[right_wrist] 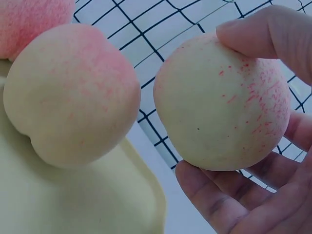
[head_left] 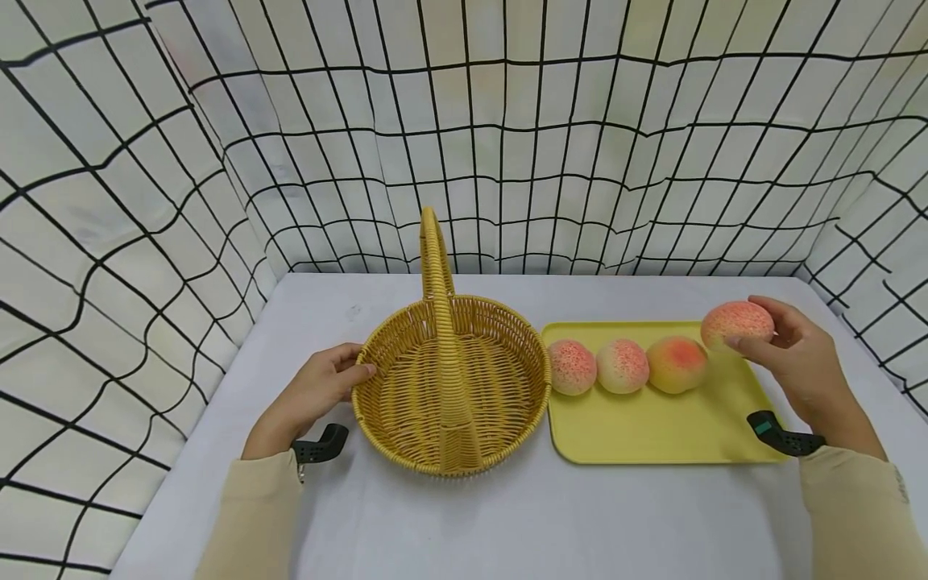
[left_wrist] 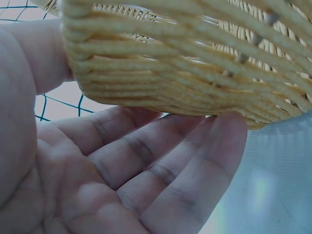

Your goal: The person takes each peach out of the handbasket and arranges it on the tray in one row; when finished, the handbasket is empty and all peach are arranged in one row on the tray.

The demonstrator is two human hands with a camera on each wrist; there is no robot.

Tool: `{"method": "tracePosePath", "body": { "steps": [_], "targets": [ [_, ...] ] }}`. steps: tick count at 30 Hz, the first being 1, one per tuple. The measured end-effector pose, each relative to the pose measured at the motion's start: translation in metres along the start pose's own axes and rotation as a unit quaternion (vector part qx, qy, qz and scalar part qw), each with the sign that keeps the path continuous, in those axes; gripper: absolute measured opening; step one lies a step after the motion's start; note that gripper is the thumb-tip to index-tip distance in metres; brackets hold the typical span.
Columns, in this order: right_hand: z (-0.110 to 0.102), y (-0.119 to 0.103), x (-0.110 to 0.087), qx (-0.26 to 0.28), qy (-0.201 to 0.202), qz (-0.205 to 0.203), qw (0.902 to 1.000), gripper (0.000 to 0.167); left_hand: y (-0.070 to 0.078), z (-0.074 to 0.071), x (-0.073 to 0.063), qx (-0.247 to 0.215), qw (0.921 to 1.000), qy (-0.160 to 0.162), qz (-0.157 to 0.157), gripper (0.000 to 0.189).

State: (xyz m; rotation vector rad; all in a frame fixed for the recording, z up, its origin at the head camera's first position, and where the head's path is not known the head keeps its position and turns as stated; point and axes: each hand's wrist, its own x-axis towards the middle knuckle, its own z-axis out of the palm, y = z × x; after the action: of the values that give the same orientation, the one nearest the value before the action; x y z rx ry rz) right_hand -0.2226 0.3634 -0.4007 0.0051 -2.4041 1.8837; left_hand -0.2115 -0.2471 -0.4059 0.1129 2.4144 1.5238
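My right hand (head_left: 805,354) holds a speckled pink peach (head_left: 737,324) over the right end of the yellow tray (head_left: 652,435). In the right wrist view the thumb lies on one side of that peach (right_wrist: 222,102) and the fingers on the other. Three more peaches sit in a row along the tray: a speckled one (head_left: 572,367), a paler one (head_left: 622,366) and a smooth orange-red one (head_left: 677,365). With thumb and fingers my left hand (head_left: 312,395) grips the left rim of a wicker basket (head_left: 493,387). Its fingers reach under the woven side (left_wrist: 161,73).
The basket's tall arched handle (head_left: 438,314) rises over its middle. The basket's right rim meets the tray's left edge. A white cloth covers the table (head_left: 493,532). White sheeting with a black grid (head_left: 471,145) stands behind and at both sides.
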Motion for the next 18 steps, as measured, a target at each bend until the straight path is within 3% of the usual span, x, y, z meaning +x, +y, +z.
{"method": "tracePosePath", "body": {
  "steps": [5, 8, 13, 18],
  "targets": [
    [-0.005, 0.009, -0.003, 0.054, 0.006, 0.003, 0.9985, 0.068, -0.001, -0.001, 0.0, 0.008, 0.9999, 0.009, -0.001, 0.05],
    [-0.007, 0.013, -0.004, 0.055, 0.009, 0.012, 0.9983, 0.067, -0.001, -0.001, 0.0, 0.014, 0.9998, 0.014, -0.003, 0.049],
    [-0.007, 0.021, -0.005, -0.041, 0.02, 0.031, 0.9985, 0.069, 0.001, 0.0, -0.001, 0.021, 0.9996, 0.017, -0.002, 0.049],
    [-0.006, 0.029, -0.004, -0.14, 0.023, 0.041, 0.989, 0.072, 0.001, 0.0, -0.001, 0.028, 0.9994, 0.02, -0.002, 0.049]
  ]
}}
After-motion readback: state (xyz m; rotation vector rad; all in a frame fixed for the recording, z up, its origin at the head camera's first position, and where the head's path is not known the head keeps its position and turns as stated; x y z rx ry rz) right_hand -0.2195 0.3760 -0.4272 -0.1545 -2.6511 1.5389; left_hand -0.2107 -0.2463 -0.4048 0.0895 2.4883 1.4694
